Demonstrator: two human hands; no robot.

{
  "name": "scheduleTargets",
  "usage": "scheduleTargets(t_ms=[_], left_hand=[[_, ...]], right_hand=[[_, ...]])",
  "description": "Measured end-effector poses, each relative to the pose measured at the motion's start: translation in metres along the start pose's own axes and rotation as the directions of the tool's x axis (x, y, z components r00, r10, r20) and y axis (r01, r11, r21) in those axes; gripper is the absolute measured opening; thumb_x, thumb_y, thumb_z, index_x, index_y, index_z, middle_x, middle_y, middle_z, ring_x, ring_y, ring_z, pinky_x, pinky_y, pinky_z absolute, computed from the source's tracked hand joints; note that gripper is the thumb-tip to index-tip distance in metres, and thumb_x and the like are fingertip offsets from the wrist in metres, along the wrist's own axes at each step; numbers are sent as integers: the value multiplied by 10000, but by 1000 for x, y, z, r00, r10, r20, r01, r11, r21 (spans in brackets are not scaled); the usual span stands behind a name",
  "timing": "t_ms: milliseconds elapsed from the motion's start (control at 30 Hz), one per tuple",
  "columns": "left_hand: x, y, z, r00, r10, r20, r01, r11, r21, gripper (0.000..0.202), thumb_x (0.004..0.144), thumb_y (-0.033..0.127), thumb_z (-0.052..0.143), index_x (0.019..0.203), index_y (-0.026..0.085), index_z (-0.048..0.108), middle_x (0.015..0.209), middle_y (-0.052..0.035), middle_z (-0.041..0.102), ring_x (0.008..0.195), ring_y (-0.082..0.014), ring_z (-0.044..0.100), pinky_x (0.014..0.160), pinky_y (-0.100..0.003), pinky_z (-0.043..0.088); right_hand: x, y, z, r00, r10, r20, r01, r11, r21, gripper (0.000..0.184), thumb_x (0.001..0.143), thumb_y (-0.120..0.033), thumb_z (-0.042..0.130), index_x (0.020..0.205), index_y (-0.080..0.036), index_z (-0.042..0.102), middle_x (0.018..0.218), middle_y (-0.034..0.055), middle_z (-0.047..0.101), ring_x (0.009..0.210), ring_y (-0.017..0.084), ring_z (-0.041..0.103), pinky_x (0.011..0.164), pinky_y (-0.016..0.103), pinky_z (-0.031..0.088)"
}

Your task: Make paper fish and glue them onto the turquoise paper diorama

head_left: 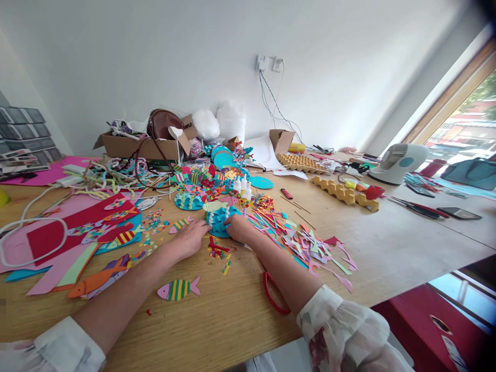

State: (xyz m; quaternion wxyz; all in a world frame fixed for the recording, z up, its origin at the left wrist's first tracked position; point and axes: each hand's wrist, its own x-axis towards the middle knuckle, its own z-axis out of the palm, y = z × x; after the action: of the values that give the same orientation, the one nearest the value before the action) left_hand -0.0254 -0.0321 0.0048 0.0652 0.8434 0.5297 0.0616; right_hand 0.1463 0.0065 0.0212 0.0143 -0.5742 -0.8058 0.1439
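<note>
A round blue paper craft (220, 219) with wavy, pleated strips lies on the table in front of me. My left hand (194, 237) has its fingers closed at the craft's left edge. At the right side, my right hand (239, 229) is bent over the same craft, its fingertips partly hidden. A pale green paper fish (215, 206) rests just behind it. Small red paper strips (217, 248) are scattered close to my hands. Nearer to me lies a pink paper fish (179, 290) with green and yellow stripes.
White glue bottles (243, 187) stand behind the craft. Paper scraps (318, 250) spread to the right; a red scissor-like handle (267, 293) lies beneath my right forearm. Coloured paper sheets (42, 227) cover the left. Farther right are egg-carton strips (343, 194) and a white fan-like device (399, 163).
</note>
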Motion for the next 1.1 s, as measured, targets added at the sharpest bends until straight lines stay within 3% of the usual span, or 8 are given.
scheduleTargets(t_ms=[667,1100], left_hand=[[3,-12,11,999,26,-25,-27,999,-31,570,667,-59,371,1148,167,577,1166,-111,565,1091,-232,499,941,-368,380],[-1,-6,3,1000,21,2,-21,999,-34,578,652,-64,371,1160,131,566,1182,-128,558,1118,-248,486,969,-374,356]], right_hand=[[1,5,-1,1000,-5,3,5,996,89,355,733,-145,502,1028,-238,678,1051,43,674,914,194,613,724,213,429],[1,6,0,1000,10,4,-10,997,76,368,743,-166,484,1051,-251,666,1059,58,667,934,213,610,711,233,438]])
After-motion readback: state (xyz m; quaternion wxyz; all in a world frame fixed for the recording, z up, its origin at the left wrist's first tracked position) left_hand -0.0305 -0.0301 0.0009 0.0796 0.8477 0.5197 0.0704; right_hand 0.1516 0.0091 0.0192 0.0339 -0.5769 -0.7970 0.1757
